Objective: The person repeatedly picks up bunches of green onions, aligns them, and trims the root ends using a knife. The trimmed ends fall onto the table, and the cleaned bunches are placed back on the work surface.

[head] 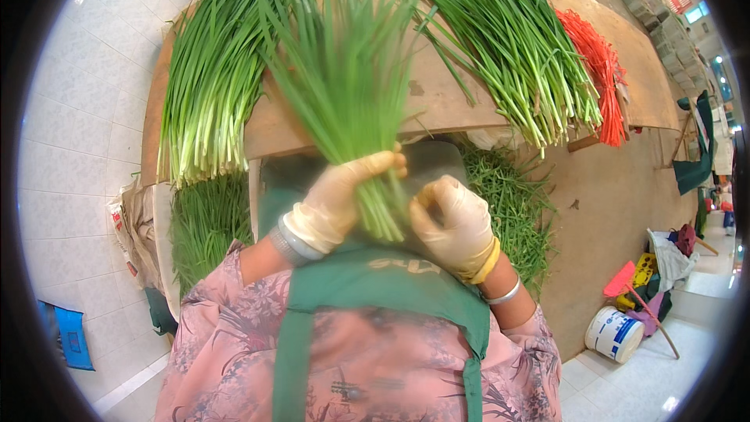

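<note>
My left hand (345,199), in a pale rubber glove, grips a bunch of garlic chives (351,99) near its cut ends. The leaves fan up and away over the table and are blurred. Just right of the stem ends, my right hand (451,223) is gloved too, its fingers curled towards the thumb; whether anything thin is between them I cannot tell. One pile of chives (217,82) lies at the table's left, with pale stem ends over the front edge. Another pile (504,53) lies at the right, beside a bundle of red ties (597,70).
The wooden table (281,123) curves across in front of me. Below it, chives stand in a container (211,223) at left, and loose green trimmings (510,205) lie at right. A white bucket (614,334) and a red-headed broom (621,281) are on the floor at far right.
</note>
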`<move>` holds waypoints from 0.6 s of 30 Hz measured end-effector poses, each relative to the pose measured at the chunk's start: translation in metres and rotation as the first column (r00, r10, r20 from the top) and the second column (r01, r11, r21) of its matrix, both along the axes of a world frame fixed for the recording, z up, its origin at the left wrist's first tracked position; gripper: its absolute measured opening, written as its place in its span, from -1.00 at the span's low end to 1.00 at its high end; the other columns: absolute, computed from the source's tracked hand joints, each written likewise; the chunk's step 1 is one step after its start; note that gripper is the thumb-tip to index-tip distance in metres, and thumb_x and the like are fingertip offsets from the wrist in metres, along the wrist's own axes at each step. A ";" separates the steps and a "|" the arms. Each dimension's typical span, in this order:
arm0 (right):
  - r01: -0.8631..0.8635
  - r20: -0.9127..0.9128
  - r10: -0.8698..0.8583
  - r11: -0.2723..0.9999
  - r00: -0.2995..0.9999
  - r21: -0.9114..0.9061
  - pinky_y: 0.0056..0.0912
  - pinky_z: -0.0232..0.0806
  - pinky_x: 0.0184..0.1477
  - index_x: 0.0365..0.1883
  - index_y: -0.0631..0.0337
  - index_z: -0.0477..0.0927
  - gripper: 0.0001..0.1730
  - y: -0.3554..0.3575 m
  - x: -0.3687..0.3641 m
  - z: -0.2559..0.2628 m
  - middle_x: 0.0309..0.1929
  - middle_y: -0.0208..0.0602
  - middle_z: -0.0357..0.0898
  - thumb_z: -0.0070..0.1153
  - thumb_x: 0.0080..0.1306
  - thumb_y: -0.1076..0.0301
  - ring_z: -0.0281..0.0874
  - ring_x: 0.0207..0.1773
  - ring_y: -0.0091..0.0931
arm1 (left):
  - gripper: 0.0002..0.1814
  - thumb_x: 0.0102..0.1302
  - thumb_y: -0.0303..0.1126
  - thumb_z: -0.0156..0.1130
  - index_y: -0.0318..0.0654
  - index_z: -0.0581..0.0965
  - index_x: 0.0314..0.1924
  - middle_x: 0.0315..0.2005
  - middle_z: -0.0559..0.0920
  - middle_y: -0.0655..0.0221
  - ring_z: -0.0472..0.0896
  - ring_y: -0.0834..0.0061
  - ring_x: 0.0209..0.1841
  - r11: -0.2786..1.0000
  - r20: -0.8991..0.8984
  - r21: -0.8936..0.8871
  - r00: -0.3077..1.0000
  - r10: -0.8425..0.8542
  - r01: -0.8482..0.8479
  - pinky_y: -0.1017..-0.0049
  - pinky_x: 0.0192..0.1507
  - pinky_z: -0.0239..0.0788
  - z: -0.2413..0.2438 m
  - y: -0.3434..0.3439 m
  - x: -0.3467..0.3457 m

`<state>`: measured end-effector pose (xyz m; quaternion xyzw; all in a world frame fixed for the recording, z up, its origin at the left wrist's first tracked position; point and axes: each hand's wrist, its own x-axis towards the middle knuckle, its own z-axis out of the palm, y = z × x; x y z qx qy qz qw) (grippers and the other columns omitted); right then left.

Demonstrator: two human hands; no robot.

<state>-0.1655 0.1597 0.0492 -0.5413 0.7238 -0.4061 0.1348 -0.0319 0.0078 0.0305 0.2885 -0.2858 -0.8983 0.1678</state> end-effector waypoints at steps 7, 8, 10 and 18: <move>0.303 -0.438 0.031 0.679 0.898 0.669 -0.07 0.54 -0.14 -0.17 0.20 0.64 -0.66 0.024 -0.045 -0.012 -0.30 -0.07 0.69 0.22 0.31 0.10 0.71 -0.21 -0.08 | -0.55 0.42 -0.43 0.25 -0.36 0.47 0.27 -0.27 0.70 0.44 0.69 0.57 -0.22 0.992 -0.118 0.108 0.992 -0.052 0.065 0.25 0.13 0.56 0.012 -0.012 0.015; 0.243 -0.387 0.007 0.768 0.922 0.592 -0.11 0.54 -0.08 -0.08 0.24 0.64 -0.60 0.024 -0.050 -0.004 -0.22 -0.03 0.69 0.22 0.33 0.09 0.71 -0.13 -0.08 | -0.46 0.42 -0.41 0.26 -0.38 0.40 0.35 -0.35 0.65 0.50 0.63 0.64 -0.32 0.994 -0.100 0.071 0.992 -0.075 0.082 0.32 0.09 0.56 0.014 -0.009 0.015; 0.041 -0.051 -0.025 0.939 0.998 0.342 -0.20 0.52 0.03 0.12 0.32 0.59 -0.48 0.013 -0.051 0.011 -0.06 0.05 0.69 0.23 0.36 0.09 0.69 0.00 -0.10 | -0.55 0.42 -0.38 0.29 -0.37 0.48 0.25 -0.39 0.61 0.49 0.55 0.65 -0.40 0.997 -0.042 0.019 0.996 -0.074 0.075 0.39 -0.02 0.56 0.020 -0.002 0.018; -0.617 0.835 0.479 0.752 0.270 -0.231 -0.38 0.55 -0.11 0.25 0.33 0.48 -0.44 -0.091 -0.010 0.018 -0.02 -0.15 0.67 0.27 0.39 0.21 0.65 0.02 -0.35 | -0.70 0.33 -0.41 0.41 -0.29 0.57 0.02 -0.37 0.65 0.35 0.65 0.51 -0.40 0.839 0.128 -0.480 0.967 -0.222 0.256 0.49 -0.34 0.55 0.059 0.009 0.032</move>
